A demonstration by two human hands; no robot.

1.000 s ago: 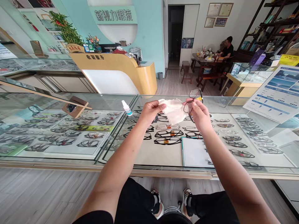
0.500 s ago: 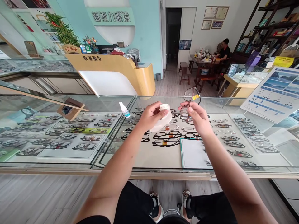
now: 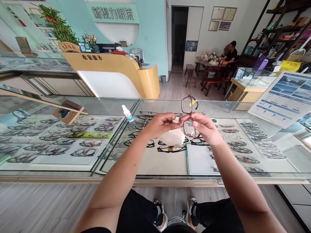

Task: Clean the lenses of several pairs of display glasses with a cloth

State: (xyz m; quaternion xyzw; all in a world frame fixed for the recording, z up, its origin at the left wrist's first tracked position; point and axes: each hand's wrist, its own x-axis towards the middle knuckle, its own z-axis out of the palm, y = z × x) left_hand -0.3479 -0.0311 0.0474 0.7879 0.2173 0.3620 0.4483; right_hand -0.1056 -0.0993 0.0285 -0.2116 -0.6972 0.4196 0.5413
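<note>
Pinched in my left hand (image 3: 162, 124) is a pale cleaning cloth (image 3: 173, 138), its loose part hanging down over the glass. My right hand (image 3: 206, 127) grips a pair of eyeglasses (image 3: 187, 105) near the bridge, the frame turned on end with a yellow tag on it. The two hands are close together, and the cloth's upper end is beside the glasses; whether they touch I cannot tell. A small white spray bottle (image 3: 127, 113) with a blue label stands on the counter, left of my left hand.
Under the glass counter (image 3: 150, 165) lie rows of eyeglasses (image 3: 171, 148) and a white card (image 3: 202, 160). A wooden stand (image 3: 68, 111) is at the left, a printed sign (image 3: 282, 98) at the right. Farther back, a person (image 3: 230, 53) sits at a table.
My left hand has moved right with the cloth, up to the glasses. The glasses have shifted slightly left and the cloth hangs lower.
</note>
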